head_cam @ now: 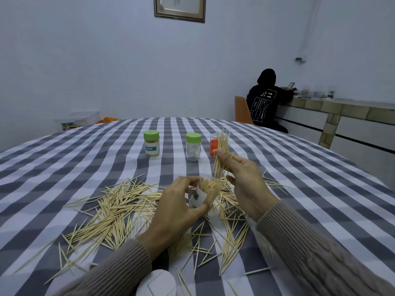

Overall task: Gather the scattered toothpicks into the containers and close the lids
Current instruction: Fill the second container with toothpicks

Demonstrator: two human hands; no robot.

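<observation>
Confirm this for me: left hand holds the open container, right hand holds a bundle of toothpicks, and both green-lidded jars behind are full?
Not quite. The head view shows only the labelled jar full; the other green-lidded jar is nearly empty. Left hand holds the open container; right hand holds the bundle.

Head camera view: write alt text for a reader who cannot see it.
A person's left hand holds an open toothpick container, nearly full, while the right hand holds a bundle of toothpicks above it. Loose toothpicks cover the checked tablecloth; two green-lidded jars stand behind.
</observation>
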